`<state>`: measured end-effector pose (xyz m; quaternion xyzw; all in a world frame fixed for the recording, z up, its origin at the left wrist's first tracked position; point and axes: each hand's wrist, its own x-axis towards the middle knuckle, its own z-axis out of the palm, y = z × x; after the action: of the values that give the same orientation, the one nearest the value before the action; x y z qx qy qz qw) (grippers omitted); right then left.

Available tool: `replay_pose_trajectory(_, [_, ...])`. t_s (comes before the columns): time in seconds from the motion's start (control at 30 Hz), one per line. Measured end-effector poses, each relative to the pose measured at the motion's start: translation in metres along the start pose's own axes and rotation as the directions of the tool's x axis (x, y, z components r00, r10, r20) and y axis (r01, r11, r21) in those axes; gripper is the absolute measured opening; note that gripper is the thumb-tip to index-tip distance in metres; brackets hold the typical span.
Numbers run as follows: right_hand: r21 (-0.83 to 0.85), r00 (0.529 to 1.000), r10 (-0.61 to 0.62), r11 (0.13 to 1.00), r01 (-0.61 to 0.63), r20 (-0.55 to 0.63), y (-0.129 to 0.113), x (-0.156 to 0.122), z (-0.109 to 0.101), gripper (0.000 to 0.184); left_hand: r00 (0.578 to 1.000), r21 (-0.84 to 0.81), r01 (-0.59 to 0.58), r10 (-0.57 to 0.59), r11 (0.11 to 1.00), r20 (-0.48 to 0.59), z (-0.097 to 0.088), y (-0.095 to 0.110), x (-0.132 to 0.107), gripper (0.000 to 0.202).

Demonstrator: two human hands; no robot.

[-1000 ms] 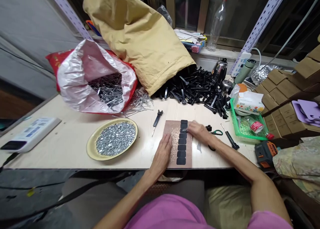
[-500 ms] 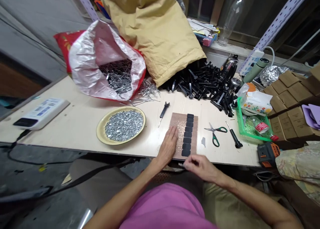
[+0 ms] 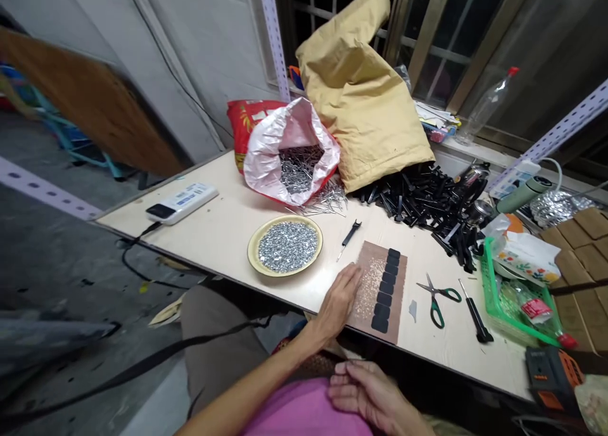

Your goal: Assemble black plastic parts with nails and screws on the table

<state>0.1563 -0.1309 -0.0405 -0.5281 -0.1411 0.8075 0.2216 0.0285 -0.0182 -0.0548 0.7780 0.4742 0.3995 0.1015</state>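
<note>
My left hand (image 3: 339,300) lies flat, fingers stretched, on the left edge of a brown wooden board (image 3: 398,300). A column of black rounded pads (image 3: 386,286) runs down the board, beside a patch of small pale specks (image 3: 368,287). Off the table's front edge, over my lap, is my right hand (image 3: 365,388). Its palm is turned up with the fingers loosely bent, and I see nothing in it. Beyond my left hand lies a small black-handled tool (image 3: 351,233) with a thin metal shaft. A yellow bowl (image 3: 254,262) of small metal pieces (image 3: 289,246) stands to the left.
Right of the board lie a grey scrap (image 3: 413,310), green-handled scissors (image 3: 436,300) and another black-handled tool (image 3: 476,312). A green basket (image 3: 489,296) stands further right. Behind are a heap of black parts (image 3: 418,195), a paper sack (image 3: 375,119) and a bag of metal pins (image 3: 266,157).
My right hand has drawn back from the board's near edge toward my lap, its pinch loosened and palm turned up. My left hand stays on the board. The view has swung left.
</note>
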Motion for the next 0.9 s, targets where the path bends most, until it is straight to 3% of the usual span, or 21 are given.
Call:
replay_pose_trajectory(0.03, [-0.164,0.989,-0.141,0.975,0.147,0.050,-0.007,-0.010,0.003,0.035,0.998,0.034,0.040,-0.038,0.999,-0.048,-0.012,-0.005,0.005,0.039])
replay_pose_trajectory(0.07, [-0.338,0.946,-0.307,0.884,0.324,0.103,-0.018,-0.017,0.005,0.034,0.992,0.083,0.095,-0.087,0.992,-0.095,-0.024,-0.013,0.011,0.038])
replay_pose_trajectory(0.1, [-0.504,0.860,-0.479,0.706,0.497,0.178,-0.033,-0.021,0.007,0.032,0.981,0.143,0.164,-0.145,0.976,-0.132,-0.037,-0.023,0.016,0.037])
replay_pose_trajectory(0.13, [-0.635,0.733,-0.627,0.459,0.621,0.263,-0.051,-0.020,0.010,0.029,0.966,0.211,0.236,-0.205,0.949,-0.157,-0.048,-0.034,0.021,0.036])
replay_pose_trajectory(0.17, [-0.718,0.578,-0.729,0.173,0.674,0.367,-0.071,-0.014,0.012,0.027,0.950,0.279,0.304,-0.267,0.911,-0.161,-0.058,-0.046,0.025,0.035])
replay_pose_trajectory(0.2, [-0.748,0.439,-0.761,-0.090,0.657,0.477,-0.092,-0.005,0.015,0.027,0.933,0.343,0.360,-0.328,0.868,-0.150,-0.066,-0.058,0.028,0.035])
replay_pose_trajectory(0.23, [-0.758,0.346,-0.751,-0.301,0.579,0.563,-0.113,0.008,0.018,0.029,0.918,0.399,0.394,-0.377,0.828,-0.125,-0.072,-0.068,0.030,0.034])
replay_pose_trajectory(0.27, [-0.758,0.306,-0.722,-0.454,0.468,0.621,-0.132,0.023,0.020,0.034,0.907,0.443,0.408,-0.408,0.798,-0.100,-0.075,-0.077,0.031,0.033])
replay_pose_trajectory(0.3, [-0.729,0.318,-0.659,-0.574,0.374,0.682,-0.150,0.039,0.023,0.037,0.901,0.474,0.411,-0.427,0.779,-0.080,-0.077,-0.084,0.031,0.032])
replay_pose_trajectory(0.4, [-0.585,0.450,-0.458,-0.787,0.196,0.767,-0.185,0.077,0.031,0.031,0.898,0.516,0.402,-0.436,0.756,-0.061,-0.076,-0.093,0.030,0.028])
replay_pose_trajectory(0.47, [-0.508,0.508,-0.375,-0.848,0.149,0.775,-0.196,0.092,0.035,0.023,0.896,0.526,0.402,-0.442,0.750,-0.054,-0.075,-0.094,0.031,0.025])
replay_pose_trajectory(0.5, [-0.487,0.512,-0.358,-0.862,0.141,0.781,-0.199,0.096,0.036,0.021,0.893,0.528,0.400,-0.449,0.749,-0.041,-0.076,-0.093,0.033,0.024])
replay_pose_trajectory(0.63, [-0.474,0.460,-0.360,-0.866,0.160,0.812,-0.205,0.103,0.037,0.022,0.876,0.501,0.402,-0.481,0.766,0.032,-0.082,-0.089,0.041,0.020])
replay_pose_trajectory(0.7, [-0.524,0.366,-0.432,-0.827,0.204,0.824,-0.207,0.101,0.039,0.021,0.865,0.477,0.415,-0.499,0.775,0.058,-0.083,-0.086,0.045,0.020])
replay_pose_trajectory(0.77, [-0.614,0.185,-0.588,-0.718,0.328,0.787,-0.206,0.096,0.045,0.019,0.855,0.461,0.424,-0.512,0.779,0.079,-0.083,-0.085,0.047,0.023])
replay_pose_trajectory(0.83, [-0.664,0.022,-0.764,-0.546,0.511,0.645,-0.204,0.087,0.056,0.017,0.852,0.453,0.427,-0.517,0.782,0.089,-0.081,-0.084,0.049,0.025])
replay_pose_trajectory(0.87, [-0.667,-0.007,-0.826,-0.460,0.586,0.563,-0.202,0.081,0.062,0.016,0.851,0.442,0.432,-0.518,0.786,0.088,-0.080,-0.084,0.049,0.024])
replay_pose_trajectory(0.9, [-0.663,-0.005,-0.871,-0.378,0.646,0.491,-0.200,0.076,0.069,0.015,0.851,0.428,0.439,-0.519,0.790,0.084,-0.079,-0.084,0.048,0.023])
